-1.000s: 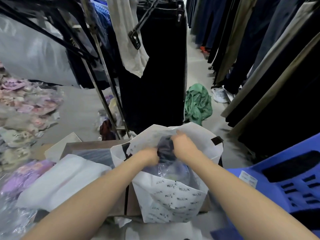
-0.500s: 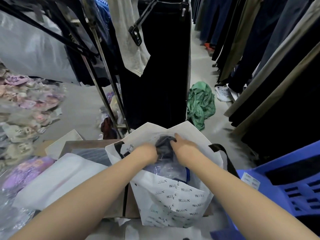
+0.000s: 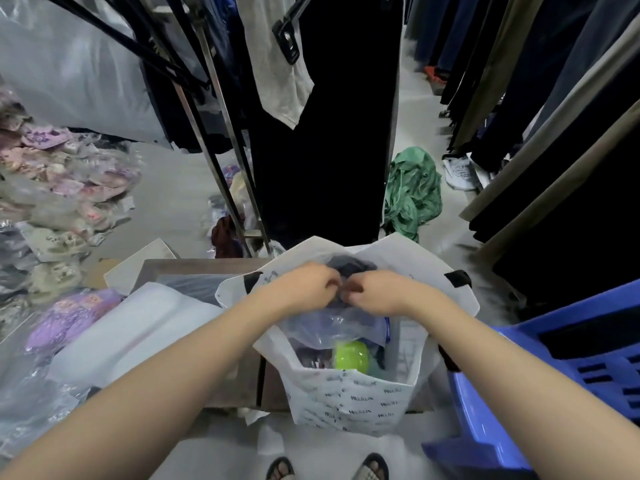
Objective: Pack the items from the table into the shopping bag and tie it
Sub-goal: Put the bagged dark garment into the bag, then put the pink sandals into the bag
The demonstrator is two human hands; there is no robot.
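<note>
- The left hand (image 3: 304, 289) and right hand (image 3: 384, 294) nearly meet, fingers curled, each pinching one dark cloth (image 3: 349, 266).
- One white printed bag (image 3: 353, 403) stands open directly beneath both hands.
- The cloth sits at the bag's mouth.
- Inside show one clear packet (image 3: 329, 329) and one lime-green item (image 3: 350, 355).

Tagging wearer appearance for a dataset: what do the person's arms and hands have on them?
Nothing visible. Both the left forearm and right forearm are bare to the frame edge, with no sleeves. The left hand and right hand show no gloves, watch, bracelets or rings, though motion blur could hide small details on the fingers.
</note>
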